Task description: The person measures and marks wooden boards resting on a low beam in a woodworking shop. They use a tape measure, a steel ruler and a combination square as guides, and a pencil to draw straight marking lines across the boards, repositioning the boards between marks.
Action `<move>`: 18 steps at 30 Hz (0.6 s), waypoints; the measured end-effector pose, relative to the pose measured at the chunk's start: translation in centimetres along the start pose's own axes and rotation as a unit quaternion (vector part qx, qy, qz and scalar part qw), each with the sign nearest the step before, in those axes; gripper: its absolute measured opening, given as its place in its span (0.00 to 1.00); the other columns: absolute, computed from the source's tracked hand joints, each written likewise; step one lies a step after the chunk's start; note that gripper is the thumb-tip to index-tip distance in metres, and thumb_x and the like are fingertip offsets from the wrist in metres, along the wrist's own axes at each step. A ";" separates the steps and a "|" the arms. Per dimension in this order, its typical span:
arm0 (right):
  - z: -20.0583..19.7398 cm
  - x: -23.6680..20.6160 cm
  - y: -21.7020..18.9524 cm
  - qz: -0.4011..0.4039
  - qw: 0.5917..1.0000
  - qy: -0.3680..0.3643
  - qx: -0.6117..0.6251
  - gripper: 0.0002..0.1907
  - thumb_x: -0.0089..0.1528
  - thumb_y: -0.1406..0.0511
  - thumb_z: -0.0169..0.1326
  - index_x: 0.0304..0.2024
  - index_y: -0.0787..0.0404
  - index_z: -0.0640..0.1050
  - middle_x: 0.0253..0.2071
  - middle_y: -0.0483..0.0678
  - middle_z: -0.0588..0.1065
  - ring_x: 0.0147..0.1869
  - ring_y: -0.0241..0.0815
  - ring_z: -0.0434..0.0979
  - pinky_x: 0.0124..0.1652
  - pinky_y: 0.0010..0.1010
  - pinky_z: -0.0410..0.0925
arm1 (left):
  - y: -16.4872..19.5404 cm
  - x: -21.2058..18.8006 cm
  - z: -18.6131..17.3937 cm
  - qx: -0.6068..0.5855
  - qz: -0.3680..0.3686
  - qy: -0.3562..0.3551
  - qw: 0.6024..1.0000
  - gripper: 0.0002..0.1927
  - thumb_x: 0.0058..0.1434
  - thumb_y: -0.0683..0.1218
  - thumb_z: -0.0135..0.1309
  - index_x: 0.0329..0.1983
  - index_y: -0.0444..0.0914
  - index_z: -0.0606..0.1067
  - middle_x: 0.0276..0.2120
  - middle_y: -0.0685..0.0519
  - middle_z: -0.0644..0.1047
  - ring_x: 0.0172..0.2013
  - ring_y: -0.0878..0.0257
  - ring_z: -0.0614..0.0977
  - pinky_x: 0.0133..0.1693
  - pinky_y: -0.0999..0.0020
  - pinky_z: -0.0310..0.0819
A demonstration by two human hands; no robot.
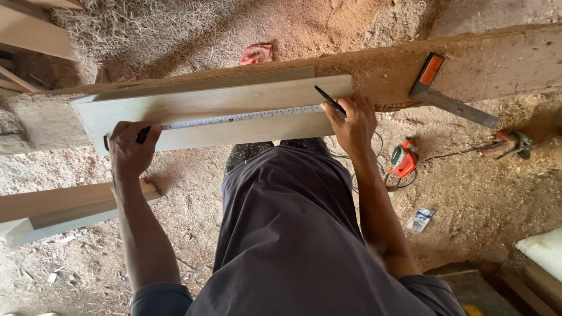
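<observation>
Nearby, blue-white packet (420, 219) on sawdust floor (480, 193)

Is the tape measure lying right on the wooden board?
Touching. The head view shows the tape measure stretched flat along the wooden board, no gap visible.

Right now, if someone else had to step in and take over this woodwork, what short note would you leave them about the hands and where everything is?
Left hand: presses the case end of the tape measure down at the left end of the plank.
Right hand: holds a pencil near the plank's right end, by the tape.
The plank lies across a sawdust-covered beam, with the tape stretched along its length.
A square with an orange handle rests on the beam to the right. Two red power tools lie on the floor.
Done: tape laid out. I cannot tell whether a mark has been made.
Left: marking, as far as I can judge.
</observation>
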State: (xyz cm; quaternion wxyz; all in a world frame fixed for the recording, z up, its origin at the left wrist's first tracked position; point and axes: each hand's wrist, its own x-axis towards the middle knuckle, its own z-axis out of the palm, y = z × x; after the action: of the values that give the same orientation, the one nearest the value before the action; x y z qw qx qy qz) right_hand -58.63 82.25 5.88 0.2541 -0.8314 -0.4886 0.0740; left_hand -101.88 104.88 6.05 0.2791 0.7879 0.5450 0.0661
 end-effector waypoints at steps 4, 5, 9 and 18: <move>0.5 0.0 1.0 0.000 1.000 -0.011 0.008 0.12 0.62 0.56 0.69 0.37 0.57 0.84 0.37 0.46 0.76 0.44 0.47 0.72 0.40 0.40 0.66 | 0.4 0.2 0.0 -0.023 -0.013 -0.001 1.000 0.16 0.67 0.55 0.65 0.48 0.39 0.85 0.41 0.43 0.80 0.41 0.52 0.82 0.42 0.54 0.80; 0.7 0.1 1.2 0.005 1.000 -0.020 0.010 0.12 0.62 0.56 0.69 0.37 0.57 0.84 0.37 0.46 0.76 0.43 0.46 0.71 0.39 0.39 0.66 | 0.4 0.2 0.1 -0.022 -0.014 0.001 1.000 0.16 0.67 0.55 0.65 0.48 0.39 0.85 0.40 0.43 0.80 0.41 0.53 0.82 0.41 0.54 0.79; 1.0 0.2 1.7 -0.005 1.000 -0.019 0.011 0.13 0.62 0.56 0.70 0.36 0.57 0.84 0.35 0.45 0.75 0.42 0.44 0.69 0.42 0.40 0.65 | 0.4 0.1 0.4 -0.020 -0.020 0.005 1.000 0.16 0.67 0.55 0.66 0.48 0.40 0.85 0.40 0.44 0.79 0.40 0.54 0.82 0.40 0.56 0.79; 0.5 0.5 1.6 0.018 0.999 -0.040 0.029 0.14 0.63 0.55 0.69 0.37 0.59 0.84 0.35 0.47 0.74 0.42 0.46 0.68 0.42 0.41 0.64 | 0.8 0.2 0.6 -0.015 -0.016 0.009 1.000 0.13 0.67 0.54 0.66 0.48 0.42 0.85 0.39 0.44 0.79 0.38 0.54 0.82 0.40 0.57 0.79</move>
State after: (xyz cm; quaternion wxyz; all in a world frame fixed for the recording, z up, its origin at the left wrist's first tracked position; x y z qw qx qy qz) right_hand -57.34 82.25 4.75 0.2572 -0.8288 -0.4808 0.1257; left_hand -100.94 104.69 5.93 0.2867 0.7740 0.5593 0.0768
